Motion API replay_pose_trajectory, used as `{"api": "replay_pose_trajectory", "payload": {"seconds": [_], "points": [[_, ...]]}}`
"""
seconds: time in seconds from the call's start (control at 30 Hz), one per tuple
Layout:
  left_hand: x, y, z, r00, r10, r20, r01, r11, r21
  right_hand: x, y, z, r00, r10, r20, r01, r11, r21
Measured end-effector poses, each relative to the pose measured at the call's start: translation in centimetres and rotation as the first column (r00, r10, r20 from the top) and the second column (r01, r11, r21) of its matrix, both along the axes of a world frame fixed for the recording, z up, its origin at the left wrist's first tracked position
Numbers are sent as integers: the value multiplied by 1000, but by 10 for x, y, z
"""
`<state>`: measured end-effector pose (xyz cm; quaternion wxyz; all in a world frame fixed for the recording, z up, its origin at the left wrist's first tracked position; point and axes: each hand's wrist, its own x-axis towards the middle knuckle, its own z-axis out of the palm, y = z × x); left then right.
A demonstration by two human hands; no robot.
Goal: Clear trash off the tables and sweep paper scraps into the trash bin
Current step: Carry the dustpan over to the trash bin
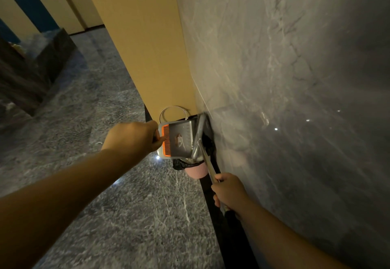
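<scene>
A grey dustpan (179, 139) with an orange comb edge is tipped over a small pink trash bin (197, 170) lined with a black bag, which stands against the wall. My left hand (132, 137) grips the dustpan at its left side. My right hand (229, 190) is closed around the pale handle of a broom (207, 163), whose grey head rests beside the dustpan over the bin. The bin's inside is hidden by the dustpan.
A grey marble wall (285, 79) rises on the right with a black skirting strip at its foot. A tan panel (145, 43) stands behind the bin, with a loop of wire at its base. Dark marble floor (105, 184) spreads left; a dark block sits far left.
</scene>
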<state>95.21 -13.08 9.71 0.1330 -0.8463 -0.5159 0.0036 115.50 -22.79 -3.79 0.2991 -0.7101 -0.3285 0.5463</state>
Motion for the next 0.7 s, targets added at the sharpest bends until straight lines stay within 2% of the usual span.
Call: {"api": "replay_pose_trajectory", "payload": {"seconds": [0.23,0.4,0.7], "points": [[2,3,21,995,93,42,-92,996,-8,-6,-2,3,1000,5,-19,-5,1000,-8],[-4,9,43,990,121,77,-126,989,71,-3,-4,3,998,53,37,-53,999,-5],[-1,4,36,971,173,165,-180,983,31,-13,0,6,994,104,19,-104,994,23]]}}
